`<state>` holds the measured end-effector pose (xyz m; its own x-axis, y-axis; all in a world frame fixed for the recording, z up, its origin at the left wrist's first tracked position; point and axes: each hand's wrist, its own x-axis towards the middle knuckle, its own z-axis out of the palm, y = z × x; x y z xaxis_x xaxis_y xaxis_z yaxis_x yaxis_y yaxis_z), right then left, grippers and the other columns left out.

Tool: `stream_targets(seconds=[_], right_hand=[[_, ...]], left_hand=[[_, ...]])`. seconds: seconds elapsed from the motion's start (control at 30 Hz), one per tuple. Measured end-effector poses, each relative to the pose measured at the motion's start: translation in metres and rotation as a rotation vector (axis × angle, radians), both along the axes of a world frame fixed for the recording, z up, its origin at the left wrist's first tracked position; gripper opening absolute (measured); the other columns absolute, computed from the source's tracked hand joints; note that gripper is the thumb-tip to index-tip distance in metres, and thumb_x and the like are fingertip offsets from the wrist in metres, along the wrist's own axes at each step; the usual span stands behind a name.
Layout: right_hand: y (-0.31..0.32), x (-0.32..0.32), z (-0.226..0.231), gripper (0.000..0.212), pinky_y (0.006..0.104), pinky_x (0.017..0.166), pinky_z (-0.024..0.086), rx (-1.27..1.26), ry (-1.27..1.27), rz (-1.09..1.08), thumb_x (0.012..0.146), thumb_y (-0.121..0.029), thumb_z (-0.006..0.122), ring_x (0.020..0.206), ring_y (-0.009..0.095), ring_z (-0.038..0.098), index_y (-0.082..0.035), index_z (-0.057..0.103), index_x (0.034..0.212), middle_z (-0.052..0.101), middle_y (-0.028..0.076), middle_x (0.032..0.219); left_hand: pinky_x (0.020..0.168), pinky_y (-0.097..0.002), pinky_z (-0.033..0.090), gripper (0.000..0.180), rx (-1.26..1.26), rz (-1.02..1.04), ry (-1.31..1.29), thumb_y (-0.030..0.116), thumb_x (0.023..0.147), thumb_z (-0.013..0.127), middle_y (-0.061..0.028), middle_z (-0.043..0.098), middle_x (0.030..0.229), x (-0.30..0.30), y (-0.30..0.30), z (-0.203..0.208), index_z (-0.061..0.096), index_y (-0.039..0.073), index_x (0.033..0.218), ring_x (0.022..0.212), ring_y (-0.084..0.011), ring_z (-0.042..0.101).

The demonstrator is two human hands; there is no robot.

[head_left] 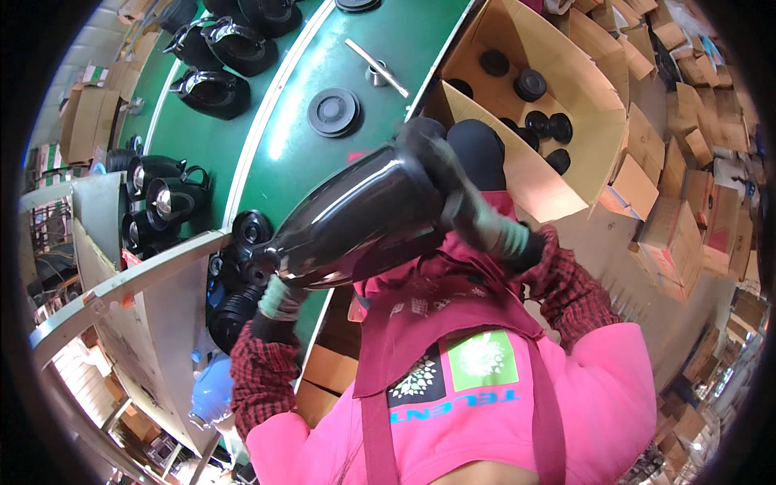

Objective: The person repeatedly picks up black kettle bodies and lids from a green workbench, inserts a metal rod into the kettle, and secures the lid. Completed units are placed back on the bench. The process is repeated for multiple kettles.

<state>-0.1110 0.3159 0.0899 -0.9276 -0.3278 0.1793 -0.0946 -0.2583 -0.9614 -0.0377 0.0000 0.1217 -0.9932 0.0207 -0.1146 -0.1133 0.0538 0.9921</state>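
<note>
A large glossy black thermos jug lies slantwise across my lap, its narrow end down to the left. Around that narrow end my left hand is closed, in a dark glove with a pale green cuff; its fingers are partly hidden. My right hand, gloved the same way and blurred by motion, curls over the wide end at the upper right. Whether a separate base piece sits under the right hand, I cannot make out. Beyond the jug, round black discs lie on the green bench.
An open cardboard box at the right holds several round black parts. A small metal piece with a pale rod stands on the bench. Black jugs stand at the far left, black round parts by my left arm. Cartons are piled at right.
</note>
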Motion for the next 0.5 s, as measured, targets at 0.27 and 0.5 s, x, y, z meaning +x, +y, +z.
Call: stream_targets(seconds=[0.27, 0.5], right_hand=[[0.009, -0.015, 0.008, 0.065, 0.0313, 0.116, 0.03, -0.155, -0.664, 0.244, 0.106, -0.049, 0.043, 0.136, 0.018, 0.042, -0.004, 0.038, 0.153, 0.045, 0.009, 0.151], [-0.005, -0.016, 0.016, 0.052, 0.0344, 0.116, 0.036, -0.194, -0.781, 0.07, 0.109, -0.03, 0.043, 0.133, 0.02, 0.051, -0.002, 0.039, 0.153, 0.052, 0.013, 0.147]], left_hand=[[0.09, -0.0366, 0.053, 0.054, -0.804, -0.281, 0.364, 0.026, 0.076, 0.079, -0.0124, 0.071, 0.114, -0.035, 0.031, 0.05, 0.069, 0.007, 0.125, 0.098, -0.0317, 0.069], [0.091, -0.033, 0.053, 0.046, -0.396, -0.037, 0.126, 0.021, 0.085, 0.073, -0.0109, 0.072, 0.111, -0.027, 0.028, 0.018, 0.067, -0.002, 0.124, 0.098, -0.0251, 0.07]])
